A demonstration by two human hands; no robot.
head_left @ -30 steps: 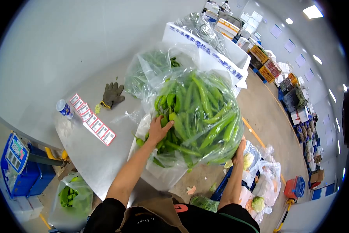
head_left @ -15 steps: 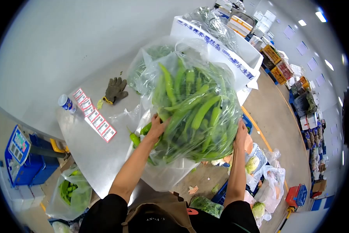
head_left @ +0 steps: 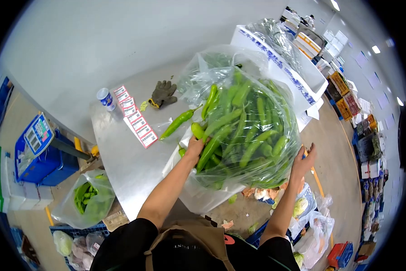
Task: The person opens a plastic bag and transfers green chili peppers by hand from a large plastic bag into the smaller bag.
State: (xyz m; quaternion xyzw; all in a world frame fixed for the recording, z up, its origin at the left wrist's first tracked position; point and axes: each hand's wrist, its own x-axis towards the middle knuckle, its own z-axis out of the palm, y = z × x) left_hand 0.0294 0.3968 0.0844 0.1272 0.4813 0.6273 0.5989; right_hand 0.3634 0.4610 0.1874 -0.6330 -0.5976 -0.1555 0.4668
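Note:
A large clear plastic bag [head_left: 275,158] full of long green peppers [head_left: 246,122] lies tilted on the metal table, its mouth toward the left. My left hand [head_left: 195,147] is closed on the bag's near-left edge, up against the peppers there; some of its fingers are hidden. Beside the bag's right side, my right hand [head_left: 304,161] has its fingers apart and holds nothing. One loose green pepper [head_left: 179,123] rests at the left of the bag's mouth. Behind is another clear bag [head_left: 198,74] with green contents.
A white foam box [head_left: 280,63] stands at the back right. On the table's left are a grey glove [head_left: 163,93], a strip of labels [head_left: 137,119] and a blue-and-white can [head_left: 106,99]. A bag of green peppers [head_left: 86,198] and a blue scale [head_left: 39,135] are at lower left.
The bag's mouth has opened wider and peppers have slid out to the left. My right hand has come off the bag and spread its fingers. The view has shifted.

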